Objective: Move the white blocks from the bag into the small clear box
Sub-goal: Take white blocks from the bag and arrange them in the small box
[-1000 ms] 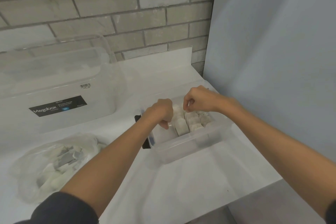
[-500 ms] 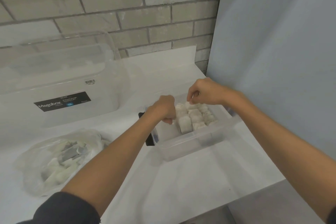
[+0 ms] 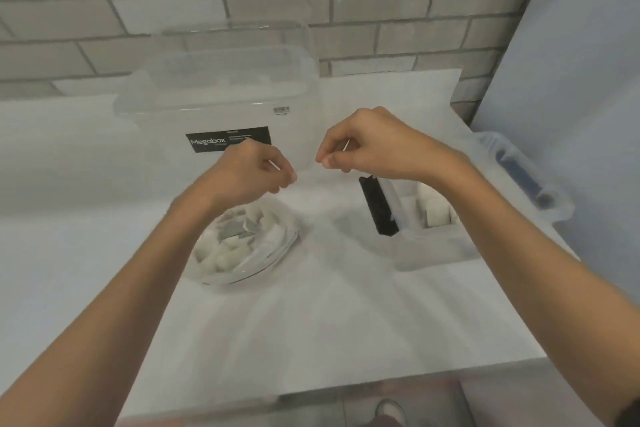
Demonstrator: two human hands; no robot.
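Note:
A clear plastic bag [image 3: 244,248] with several white blocks lies on the white table [image 3: 311,329], left of centre. The small clear box [image 3: 438,251] with a black latch [image 3: 379,210] stands to its right, and white blocks [image 3: 437,212] show inside, partly hidden by my right forearm. My left hand [image 3: 254,173] hovers above the bag's far edge with its fingers curled. My right hand [image 3: 369,149] hangs in the air left of the box, fingers also curled. A thin pale sliver shows at each hand's fingers; I cannot tell what it is.
A large clear container [image 3: 225,104] with a black "Megabox" label stands at the back against the brick wall. A clear lid with a blue handle [image 3: 517,175] lies at the right by the grey wall. The table's front edge is near, with a shoe [image 3: 391,412] below it.
Both hands have lifted out of the small box and moved left toward the bag. The view has swung left, so the box now sits at the right.

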